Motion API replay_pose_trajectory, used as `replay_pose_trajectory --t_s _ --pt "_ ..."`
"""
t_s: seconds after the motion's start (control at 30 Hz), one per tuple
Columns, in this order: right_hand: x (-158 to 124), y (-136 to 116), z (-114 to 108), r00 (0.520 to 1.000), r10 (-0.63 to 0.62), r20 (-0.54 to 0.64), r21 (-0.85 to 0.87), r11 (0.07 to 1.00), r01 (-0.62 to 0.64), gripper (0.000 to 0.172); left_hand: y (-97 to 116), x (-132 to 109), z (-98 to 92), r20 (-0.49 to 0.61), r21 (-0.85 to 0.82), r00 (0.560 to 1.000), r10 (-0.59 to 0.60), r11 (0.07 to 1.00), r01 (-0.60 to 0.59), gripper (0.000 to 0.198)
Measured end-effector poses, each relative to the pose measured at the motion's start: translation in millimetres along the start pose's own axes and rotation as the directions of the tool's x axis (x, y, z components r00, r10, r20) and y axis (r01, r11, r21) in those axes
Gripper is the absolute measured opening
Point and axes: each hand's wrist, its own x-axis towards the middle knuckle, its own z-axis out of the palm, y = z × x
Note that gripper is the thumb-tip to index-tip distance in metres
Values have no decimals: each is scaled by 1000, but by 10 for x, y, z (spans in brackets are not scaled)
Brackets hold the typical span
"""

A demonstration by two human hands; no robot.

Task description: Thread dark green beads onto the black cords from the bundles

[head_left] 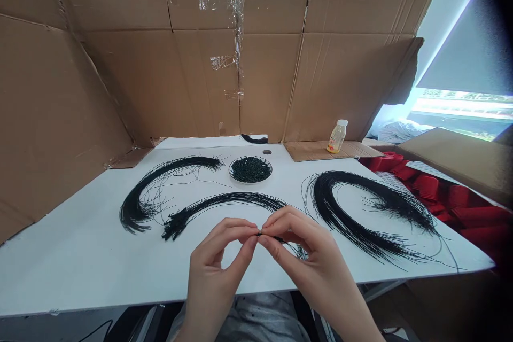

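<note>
Both hands meet above the table's front part. My left hand (219, 259) pinches a tiny dark piece between thumb and forefinger. Touching it from the other side, my right hand (302, 248) pinches the end of a black cord (278, 239), whose thin strands hang under the palm. Just beyond the hands lies a curved bundle of black cords (228, 197) with small dark pieces clustered at its left end. A round dish (230, 175) full of small dark pieces stands farther back. The fingertips partly hide what they hold.
Loose black cord bundles curve on the white table (80, 256), one at left (138, 192) and a larger one at right (332, 208). Cardboard walls (192, 80) enclose the back and left. A small bottle (337, 136) stands back right; red items (457, 197) fill a box beyond the right edge.
</note>
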Motion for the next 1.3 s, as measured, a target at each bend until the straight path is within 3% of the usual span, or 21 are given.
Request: replay_pose_trajectory --t_s 0.1,0.2,0.4,0.63,0.77,0.93,1.17,1.3 --pt "-1 4 12 1000 14 11 -49 999 -13 13 16 -8 12 -44 60 998 39 998 -37 15" --pt "2 24 28 994 85 68 -80 994 -79 11 30 2 23 -39 50 999 3 999 -1 14" --pt "-18 92 36 931 297 211 -83 955 -285 13 5 24 12 -2 37 999 -54 998 54 15" --pt "-14 76 -39 908 306 284 -7 948 -317 18 -20 33 -45 7 -36 986 -167 985 168 22" --pt "-14 53 -93 891 309 333 -91 951 -296 12 -47 33 -66 -10 -61 984 -176 983 175 21" --pt "-27 67 -142 856 328 399 -157 944 -289 16 -59 42 -91 -37 -124 980 -197 974 191 19" --pt "24 82 -146 872 308 381 -74 950 -303 28 -85 45 -142 9 -153 986 -167 974 166 17" --pt "69 73 -161 882 314 352 -43 946 -320 26 -152 50 -207 147 -156 988 -45 985 68 11"
